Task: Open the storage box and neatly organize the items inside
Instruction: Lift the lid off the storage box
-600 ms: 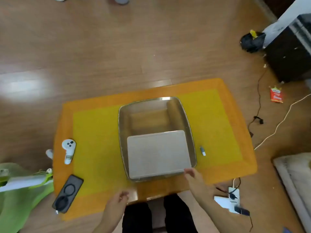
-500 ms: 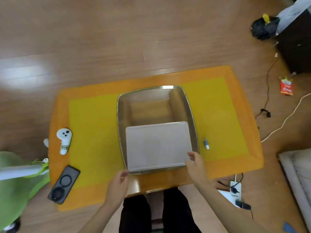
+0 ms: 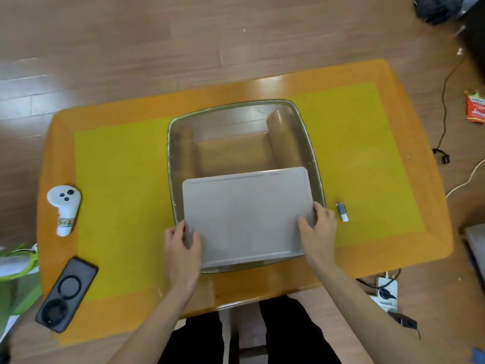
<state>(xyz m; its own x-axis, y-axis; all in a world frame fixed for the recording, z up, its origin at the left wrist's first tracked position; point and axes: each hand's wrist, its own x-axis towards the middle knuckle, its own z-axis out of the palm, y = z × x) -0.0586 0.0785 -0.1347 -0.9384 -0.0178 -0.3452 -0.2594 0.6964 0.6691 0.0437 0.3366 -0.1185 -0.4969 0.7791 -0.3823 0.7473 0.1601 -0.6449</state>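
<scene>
So both hands are on the box lid now. Half a second back they were just reaching in near the bottom edge of the tray, not really holding anything. Now the left hand (image 3: pixel 182 249) is clamped on the lower left corner of the grey lid (image 3: pixel 246 214), thumb on top and fingers wrapped around the edge, and the right hand (image 3: pixel 319 231) grips the right edge near the lower right corner the same way.

The lid still sits flat over the near half of the clear storage box (image 3: pixel 244 143), dead centre of the frame, so the box isn't open yet. Can't see what's under the lid; through the clear far half only the wood below shows.

Other stuff hasn't budged on the orange-and-yellow tabletop (image 3: pixel 367 158): white controller (image 3: pixel 64 202) at the left, black phone (image 3: pixel 67 294) in the lower left, a small grey-and-white stick thing (image 3: pixel 342 212) just right of the box, close to the right hand. The camera has dipped closer, so everything looks bigger than before.
</scene>
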